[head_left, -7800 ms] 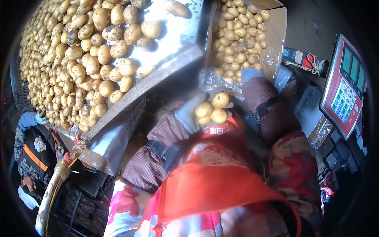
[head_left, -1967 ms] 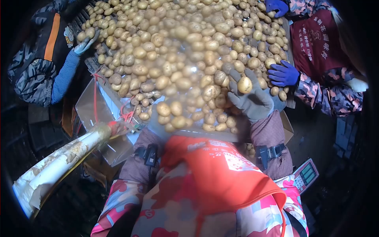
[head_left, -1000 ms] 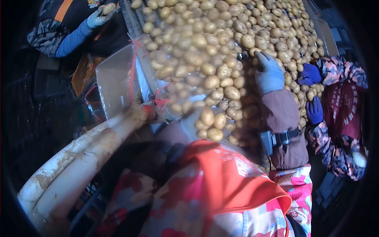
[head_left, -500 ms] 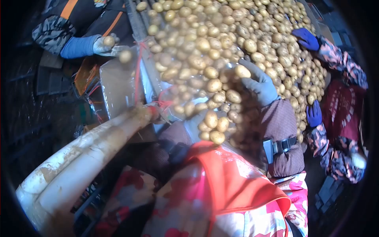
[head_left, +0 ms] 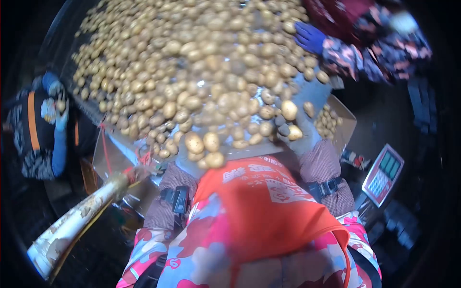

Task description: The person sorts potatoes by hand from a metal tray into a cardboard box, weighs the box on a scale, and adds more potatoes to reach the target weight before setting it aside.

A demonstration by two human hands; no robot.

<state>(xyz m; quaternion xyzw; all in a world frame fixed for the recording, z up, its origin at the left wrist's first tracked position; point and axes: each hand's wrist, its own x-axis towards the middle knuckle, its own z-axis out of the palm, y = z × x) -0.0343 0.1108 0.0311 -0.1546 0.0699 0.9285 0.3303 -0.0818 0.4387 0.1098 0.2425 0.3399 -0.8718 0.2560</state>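
Gloved fingers [head_left: 282, 128] of right hand [head_left: 298, 138] curl round two potatoes [head_left: 289, 110] at near rim of sorting table [head_left: 254, 152]. Left hand [head_left: 188, 162], fingers cupped, cradles three potatoes [head_left: 194, 142] well to its left. Beyond, potato heap [head_left: 192, 62] covers the table, with a co-worker's blue glove [head_left: 309, 37] at the far right edge.

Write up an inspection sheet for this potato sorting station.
Surface: sloped grey metal sorting table, mostly covered.
Job's things: heap of yellow-brown potatoes; open cardboard box holding more potatoes, by the table's right end.
Clutter: red string and clear plastic sheet at the left corner; dirty white roll below.
Hands: left hand, gloved, cups three potatoes; right hand, grey-gloved, grips one potato.
Cables: nothing seen.
Surroundings: red-framed weighing scale at right; co-worker's blue-gloved hand on the heap; another person at left.
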